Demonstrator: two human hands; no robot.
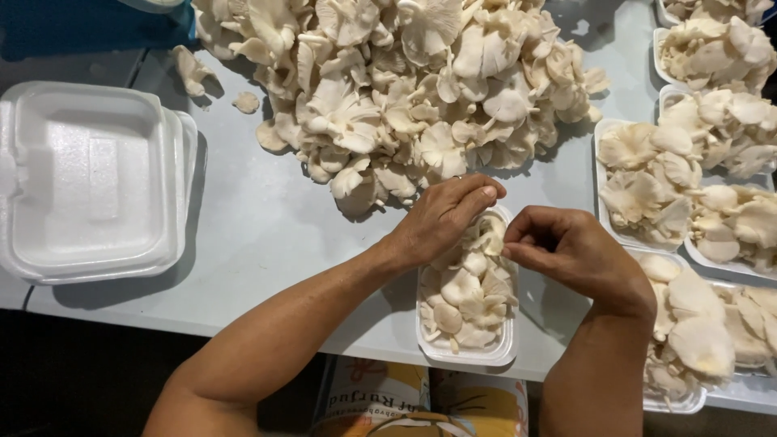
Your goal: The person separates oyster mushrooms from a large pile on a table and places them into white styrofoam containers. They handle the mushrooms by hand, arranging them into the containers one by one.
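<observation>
- Both hands meet over the far end of a small white tray (437, 350) of oyster mushrooms (465, 295), which sits at the near edge of the pale counter (267, 218).
- The left hand (443, 217) comes in from 7 o'clock, fingers curled together with thumb and fingertips pinching toward a pale mushroom piece (491, 233) at the tray's far rim; how firmly it grips I cannot tell.
- The right hand (566, 247) arrives from 5 o'clock, fingers folded in, thumb and forefinger closed just beside that same piece at its 3 o'clock.
- The piece lies between the two hands, touching or nearly touching both; the left looks a shade nearer.
- The tray's long axis runs 12 to 6.
- The big loose mushroom heap (405, 89) lies at 12 o'clock from the hands, close by.
- Filled trays (688, 186) are at 3 o'clock; stacked empty foam trays (89, 178) are well apart at 9 o'clock.
</observation>
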